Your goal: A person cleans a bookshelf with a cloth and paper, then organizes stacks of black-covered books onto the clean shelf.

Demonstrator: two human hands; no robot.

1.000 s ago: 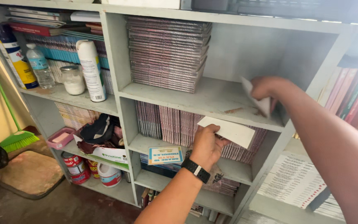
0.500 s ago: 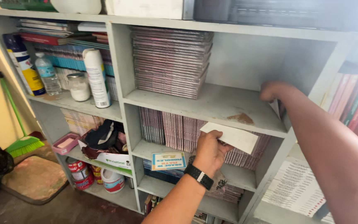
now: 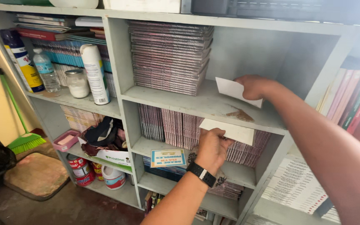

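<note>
1. Right hand closed on a white card, just above the grey shelf board.
2. Left hand pinching a second white card below that board, before upright booklets.

Lighting/quality: soft, even daylight; no hard glare.
Bright on pale shelf unit mid-frame; dim at floor, near left, and under top edge. Shelf bays hold soft shadows at back. Slight wide-angle bowing at edges; right forearm, near right, slightly soft.
</note>
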